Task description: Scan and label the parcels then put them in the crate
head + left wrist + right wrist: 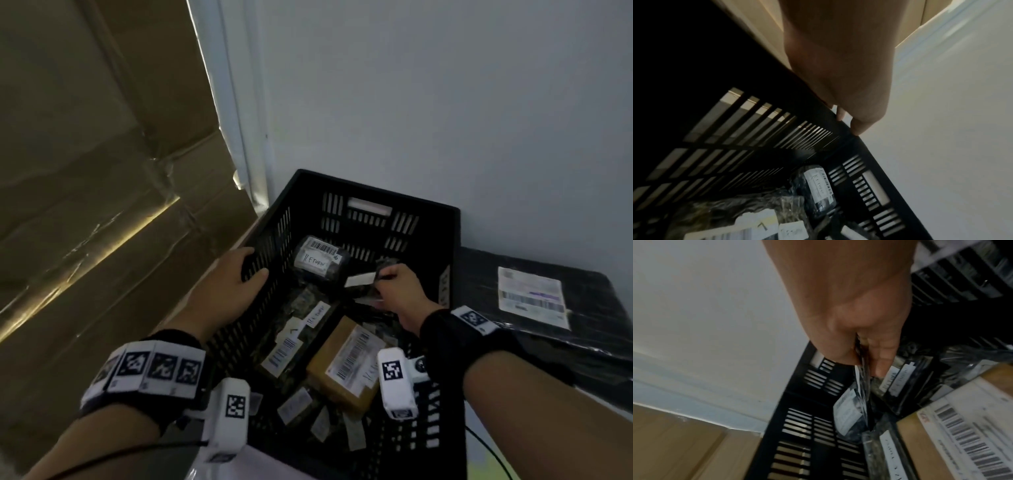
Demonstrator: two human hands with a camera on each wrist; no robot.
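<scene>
A black slatted crate (424, 219) stands against the white wall, holding several labelled parcels. My left hand (236, 274) grips the crate's left rim (818, 104), fingers curled over it. My right hand (394, 284) is inside the crate and pinches the edge of a dark plastic-wrapped parcel (849, 412) with a white label, which hangs from thumb and fingers (881, 363). A dark rounded parcel (320, 262) with a handwritten label lies at the crate's far end, also seen in the left wrist view (818, 188). A brown cardboard parcel (346, 363) with barcode labels lies near the front.
A flat black bag parcel (534, 301) with a white shipping label lies on the surface right of the crate. Large cardboard boxes (85, 205) stand close on the left. The white wall (445, 102) rises right behind the crate. A thin cable (486, 452) runs at the lower right.
</scene>
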